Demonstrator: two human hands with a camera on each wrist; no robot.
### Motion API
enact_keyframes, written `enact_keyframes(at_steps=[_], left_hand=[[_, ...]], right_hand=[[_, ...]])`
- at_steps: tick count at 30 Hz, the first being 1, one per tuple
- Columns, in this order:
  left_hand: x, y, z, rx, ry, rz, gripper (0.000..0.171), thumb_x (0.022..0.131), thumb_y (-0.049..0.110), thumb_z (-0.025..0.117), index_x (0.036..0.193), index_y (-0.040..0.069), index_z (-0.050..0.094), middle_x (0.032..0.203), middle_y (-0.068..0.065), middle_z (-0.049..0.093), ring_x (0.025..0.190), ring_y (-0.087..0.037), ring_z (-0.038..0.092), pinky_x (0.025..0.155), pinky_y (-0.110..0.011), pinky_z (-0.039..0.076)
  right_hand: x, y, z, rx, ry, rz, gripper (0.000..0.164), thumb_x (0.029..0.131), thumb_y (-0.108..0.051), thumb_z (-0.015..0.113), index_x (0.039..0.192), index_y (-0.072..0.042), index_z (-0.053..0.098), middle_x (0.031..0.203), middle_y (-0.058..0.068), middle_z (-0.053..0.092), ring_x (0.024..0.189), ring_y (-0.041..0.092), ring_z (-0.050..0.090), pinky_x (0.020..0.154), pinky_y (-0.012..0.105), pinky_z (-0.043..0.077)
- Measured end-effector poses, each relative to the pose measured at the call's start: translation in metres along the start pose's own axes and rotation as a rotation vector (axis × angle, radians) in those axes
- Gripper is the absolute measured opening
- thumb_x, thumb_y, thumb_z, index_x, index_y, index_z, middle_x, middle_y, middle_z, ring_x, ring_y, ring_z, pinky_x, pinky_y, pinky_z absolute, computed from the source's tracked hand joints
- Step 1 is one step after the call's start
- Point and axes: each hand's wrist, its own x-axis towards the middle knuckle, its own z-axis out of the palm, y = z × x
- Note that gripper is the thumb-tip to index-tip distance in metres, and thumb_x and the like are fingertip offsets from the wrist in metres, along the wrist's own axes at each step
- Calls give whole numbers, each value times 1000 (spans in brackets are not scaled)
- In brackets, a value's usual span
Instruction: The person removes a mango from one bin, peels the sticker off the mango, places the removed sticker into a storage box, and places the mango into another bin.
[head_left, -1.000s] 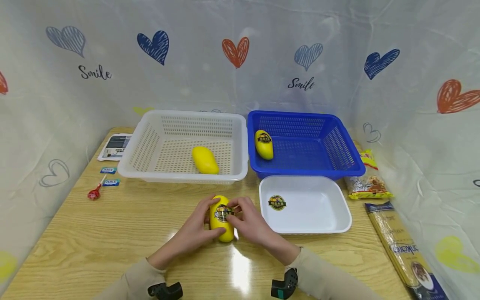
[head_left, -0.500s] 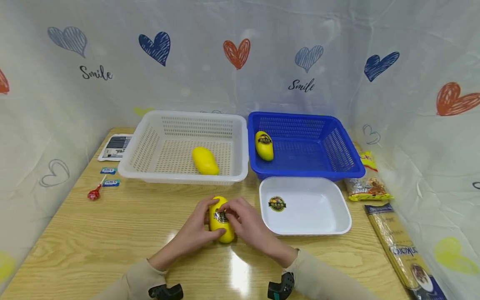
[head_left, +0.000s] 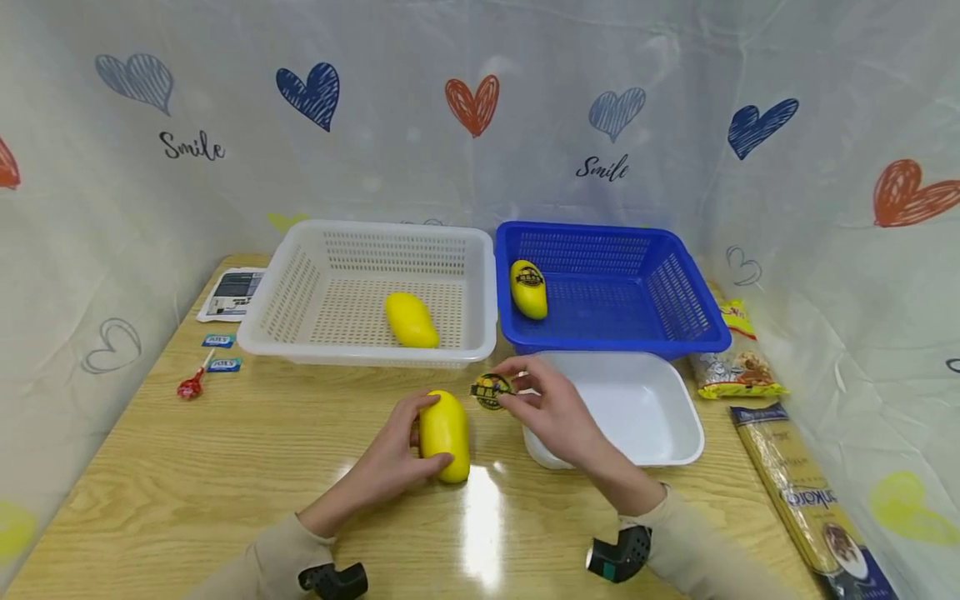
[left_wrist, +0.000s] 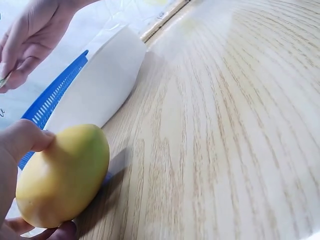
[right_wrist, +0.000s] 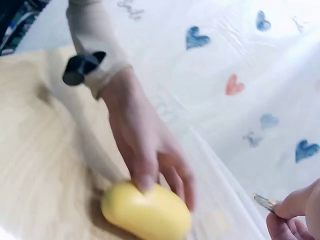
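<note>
Head view: left hand (head_left: 390, 454) grips a yellow mango (head_left: 445, 435) lying on the desk near its front edge. Right hand (head_left: 558, 412) pinches a round sticker (head_left: 491, 391) above the white tray's (head_left: 675, 450) left rim, apparently clear of the mango; the right wrist view is blurred.

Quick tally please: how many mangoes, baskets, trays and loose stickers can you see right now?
Mangoes: 3, one under the left hand at, one in the white basket, one in the blue basket.
Baskets: 2, white and blue.
Trays: 1.
Loose stickers: 1, pinched by the right hand.
Total: 7.
</note>
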Motion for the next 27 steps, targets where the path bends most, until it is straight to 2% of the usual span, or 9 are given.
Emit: enact_keyframes(at_steps=[3,8,14,17,20,27], left_hand=[[0,0,-1,-15,-13,-10,81,79,14,82,145,5,36,151,-17,28,111,-28,57,87,-30,52],[0,0,-2,6,-21,-14,80,80,16,82,145,7,37,152,-16,28,109,-26,56,88,-31,52],[1,-1,-3,44,-28,-2,80,80,20,82,145,7,38,152,-15,30,116,-25,51,90,-32,51],[1,0,-3,52,-33,3,80,79,21,82,145,8,38,152,-15,30,118,-26,50,91,-32,51],[2,1,-5,74,-37,13,80,79,21,83,145,8,38,151,-15,30,120,-26,49,91,-33,50],[5,4,-7,119,-68,29,80,79,25,82,144,8,38,151,-14,31,127,-27,44,95,-42,47]], right_hand=[[5,8,-27,-25,-27,97,23,94,-9,67,116,-6,65,119,10,62,104,25,62,82,33,54],[11,27,-66,-84,-137,224,26,95,-15,66,120,-6,66,120,10,64,105,24,61,87,39,52],[10,56,-94,-169,-342,230,20,92,-14,68,109,-4,71,101,7,70,87,21,63,78,37,54],[9,70,-102,-216,-410,234,17,92,-13,69,106,-4,72,98,5,71,83,18,63,73,33,54],[10,81,-108,-248,-432,246,16,91,-10,68,105,-2,71,99,7,70,82,17,63,72,34,54],[12,96,-119,-363,-406,257,14,91,-8,68,103,-2,71,97,6,70,83,16,62,71,32,52]])
